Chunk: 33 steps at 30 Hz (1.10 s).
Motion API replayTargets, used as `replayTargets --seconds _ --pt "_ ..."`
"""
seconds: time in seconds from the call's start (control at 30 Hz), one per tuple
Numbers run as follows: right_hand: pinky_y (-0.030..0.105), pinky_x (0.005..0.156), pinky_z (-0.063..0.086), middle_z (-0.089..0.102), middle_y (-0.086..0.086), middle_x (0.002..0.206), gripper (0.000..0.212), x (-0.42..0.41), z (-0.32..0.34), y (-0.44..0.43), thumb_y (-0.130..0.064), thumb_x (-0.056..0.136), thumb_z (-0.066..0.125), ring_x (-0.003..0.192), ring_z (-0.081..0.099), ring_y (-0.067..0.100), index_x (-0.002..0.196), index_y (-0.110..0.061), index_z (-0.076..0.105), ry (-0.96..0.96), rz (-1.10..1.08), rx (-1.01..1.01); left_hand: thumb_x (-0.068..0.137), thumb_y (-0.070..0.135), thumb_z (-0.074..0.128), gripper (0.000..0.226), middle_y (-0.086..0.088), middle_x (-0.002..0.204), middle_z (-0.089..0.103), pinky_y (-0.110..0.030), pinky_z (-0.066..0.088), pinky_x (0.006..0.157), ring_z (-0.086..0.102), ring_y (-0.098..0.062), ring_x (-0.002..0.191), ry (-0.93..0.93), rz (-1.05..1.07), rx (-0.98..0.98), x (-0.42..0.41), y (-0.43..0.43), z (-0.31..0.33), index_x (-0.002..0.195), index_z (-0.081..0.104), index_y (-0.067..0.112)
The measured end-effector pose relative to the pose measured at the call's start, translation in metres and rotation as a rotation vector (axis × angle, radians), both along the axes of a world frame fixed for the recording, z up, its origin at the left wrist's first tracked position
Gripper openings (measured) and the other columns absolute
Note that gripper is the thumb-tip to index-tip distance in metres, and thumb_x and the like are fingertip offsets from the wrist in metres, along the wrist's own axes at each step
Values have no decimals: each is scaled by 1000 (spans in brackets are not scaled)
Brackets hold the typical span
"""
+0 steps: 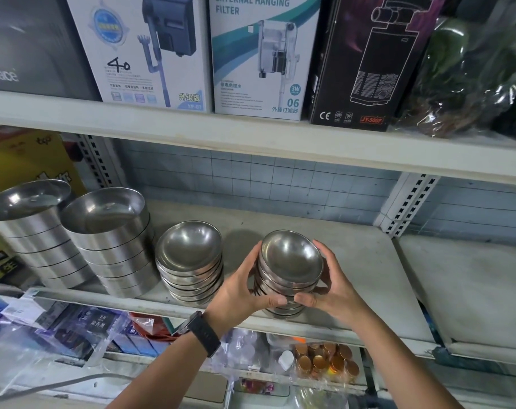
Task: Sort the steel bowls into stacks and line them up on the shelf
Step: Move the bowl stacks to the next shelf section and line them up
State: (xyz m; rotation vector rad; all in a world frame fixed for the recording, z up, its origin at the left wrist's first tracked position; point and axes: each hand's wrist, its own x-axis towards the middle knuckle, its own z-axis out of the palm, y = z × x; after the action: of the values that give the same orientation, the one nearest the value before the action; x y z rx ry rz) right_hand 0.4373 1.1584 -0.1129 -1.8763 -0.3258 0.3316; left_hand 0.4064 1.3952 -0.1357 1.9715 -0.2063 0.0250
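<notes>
Left hand [245, 287] and right hand [330, 287], ctr of frame, are both curled round a small bowl stack [290, 261]. Left fingers wrap its left side, right fingers its right, thumbs nearly meeting across the front low down. The stack leans a bit, w/ the top bowl's inside tipped toward the camera. Its btm is at the front edge of the middle shelf [354, 276]; can't tell if it's fully set down. Black watch [203, 332] on the left wrist.

Just left of the held one, w/ a gap between, a second small stack [188, 255] stands on the shelf: same shallow bowls, also leaning. Next left, close against it, is a tall stack of big bowls [112, 231], straight-sided. Another big stack [29, 219] stands beside that at the left edge of frame.

Upper shelf, top of frame, has 3 filter boxes in a row: white box [138, 51], "EXTERNAL HANGING FILTER" box [262, 54], black box [366, 60].

Below the middle shelf, btm of frame: bagged packets [73, 326] at left, copper-capped bottles [324, 361] in clear wrap right of ctr.
</notes>
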Motion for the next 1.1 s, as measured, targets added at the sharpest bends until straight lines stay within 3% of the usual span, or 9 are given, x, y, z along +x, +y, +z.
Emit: replayTargets --seconds 0.17,0.27,0.33,0.43,0.57,0.7,0.87,1.1 --pt "47 116 39 36 -16 151 119 2 0 0 -57 52 95 141 39 13 146 -59 22 -17 -7 0 68 54 88 112 20 145 52 -28 39 115 45 6 134 2 10 -10 -1 -1 0 158 22 34" --pt "30 111 41 32 -34 140 118 2 -3 -1 -44 59 96 138 37 8 147 -58 18 -31 5 -9 68 51 89 111 19 143 54 -31 40 115 47 3 134 10 13 -23 0 0 0 156 26 32" --pt "23 105 40 30 -33 139 122 2 -6 -1 -38 60 96 137 34 7 149 -55 15 -30 7 -17 65 55 90 114 17 143 54 -36 41 115 47 0 135 18 21 -25 1 2 0 156 27 29" --pt "33 114 39 35 -23 148 130 3 -9 1 -41 53 100 138 40 4 151 -53 15 -21 17 -18 58 61 91 119 18 144 53 -38 42 114 47 0 135 29 40 -29 1 3 -1 154 28 30" --pt "23 109 38 38 -32 141 131 2 -12 5 -49 47 99 130 40 -14 149 -52 17 -25 9 -18 54 59 92 114 25 138 52 -38 49 108 47 9 130 50 29 -25 2 3 1 148 28 42" --pt "24 110 38 38 -30 142 133 4 -15 3 -49 47 99 132 41 -9 150 -51 15 -23 7 -35 53 60 92 115 24 138 52 -37 49 107 48 7 130 53 20 -15 4 3 1 146 26 45" --pt "33 116 37 42 -19 144 134 2 -21 7 -54 45 98 136 42 1 150 -47 15 -29 -3 -70 56 58 92 118 20 140 53 -30 41 114 48 4 132 34 13 -20 4 3 1 152 28 34" --pt "33 115 39 45 -19 142 131 3 -21 14 -56 45 97 134 44 -1 148 -46 16 -47 -8 -81 60 53 91 113 25 138 51 -17 40 110 48 8 129 31 17 -1 2 7 4 152 27 36"
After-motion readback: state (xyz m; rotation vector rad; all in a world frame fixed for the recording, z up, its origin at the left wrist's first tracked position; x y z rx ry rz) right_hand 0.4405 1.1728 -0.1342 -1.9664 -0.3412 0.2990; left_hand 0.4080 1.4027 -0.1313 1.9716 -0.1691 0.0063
